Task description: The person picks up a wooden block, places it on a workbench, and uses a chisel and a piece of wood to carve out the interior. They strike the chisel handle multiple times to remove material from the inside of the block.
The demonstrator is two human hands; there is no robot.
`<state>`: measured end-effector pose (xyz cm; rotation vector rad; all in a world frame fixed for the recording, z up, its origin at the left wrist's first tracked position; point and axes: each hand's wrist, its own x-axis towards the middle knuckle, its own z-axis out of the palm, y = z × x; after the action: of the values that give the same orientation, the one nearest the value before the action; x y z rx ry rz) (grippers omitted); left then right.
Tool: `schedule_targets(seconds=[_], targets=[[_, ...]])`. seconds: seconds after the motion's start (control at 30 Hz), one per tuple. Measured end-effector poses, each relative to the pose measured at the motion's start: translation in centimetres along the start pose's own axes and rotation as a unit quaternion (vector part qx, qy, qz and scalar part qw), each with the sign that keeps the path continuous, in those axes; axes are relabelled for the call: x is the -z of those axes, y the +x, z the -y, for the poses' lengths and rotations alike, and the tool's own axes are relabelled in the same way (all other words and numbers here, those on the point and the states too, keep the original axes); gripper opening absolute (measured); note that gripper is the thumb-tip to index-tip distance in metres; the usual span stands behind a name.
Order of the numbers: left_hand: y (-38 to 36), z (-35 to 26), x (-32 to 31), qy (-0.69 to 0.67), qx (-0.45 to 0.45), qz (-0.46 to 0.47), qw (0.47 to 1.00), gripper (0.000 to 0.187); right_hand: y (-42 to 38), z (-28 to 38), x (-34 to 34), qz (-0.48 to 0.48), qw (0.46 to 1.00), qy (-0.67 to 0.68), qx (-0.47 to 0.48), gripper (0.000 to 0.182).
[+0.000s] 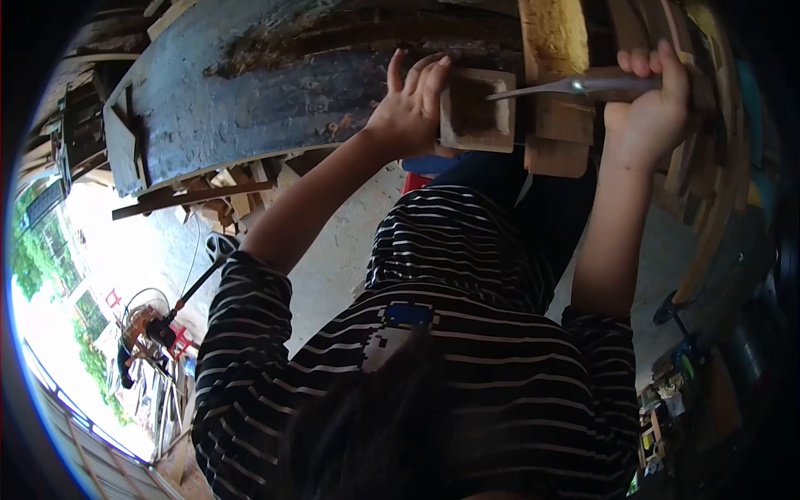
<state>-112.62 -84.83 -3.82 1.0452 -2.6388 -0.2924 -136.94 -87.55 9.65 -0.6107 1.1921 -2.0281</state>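
Note:
My left hand grips the left side of a small square wooden box, its fingers closed at the edge and its thumb mostly hidden. The box has a hollowed middle and raised rim, with its open face toward me. In my right hand is a chisel with a slim metal blade and a wooden handle. Its blade points left across the box's right rim, and the tip is over the hollow. Stacked wooden blocks stand between the box and my right hand.
A large dark, worn wooden slab spans the top left. A yellowish plank lies beyond the blocks. Wood offcuts are heaped below the slab, and long strips line the right. A fan-like machine stands at lower left.

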Motion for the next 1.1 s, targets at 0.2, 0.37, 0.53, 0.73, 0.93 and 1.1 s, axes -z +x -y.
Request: schedule_targets(seconds=[0.2, 0.37, 0.53, 0.73, 0.93, 1.1], targets=[[-0.1, -0.1, 0.6, 0.045, 0.017, 0.083, 0.995, 0.131, -0.8, -1.1, 2.3, -0.006, 0.995, 0.065, -0.069, 0.020], [0.1, -0.6, 1.3, 0.009, 0.032, 0.042, 0.999, 0.129, -1.9, 2.9, -0.6, 0.109, 0.993, -0.018, 0.052, 0.017], [0.0, -1.0, 1.2, 0.011, 0.040, -0.029, 0.999, 0.130, -3.1, 2.1, -3.7, 0.168, 0.974, -0.093, 0.122, 0.017], [-0.3, -0.8, 1.3, -0.008, 0.030, -0.049, 0.998, 0.127, -2.0, 1.7, -2.6, 0.145, 0.983, -0.065, 0.089, 0.016], [-0.5, -1.0, 1.1, -0.027, 0.048, -0.027, 0.998, 0.127, 0.1, -1.9, 3.6, -0.006, 0.999, 0.003, -0.052, 0.019], [-0.7, -0.7, 1.3, -0.056, 0.037, -0.034, 0.997, 0.124, -2.2, -0.5, 2.2, -0.063, 0.997, -0.002, -0.050, 0.015]])
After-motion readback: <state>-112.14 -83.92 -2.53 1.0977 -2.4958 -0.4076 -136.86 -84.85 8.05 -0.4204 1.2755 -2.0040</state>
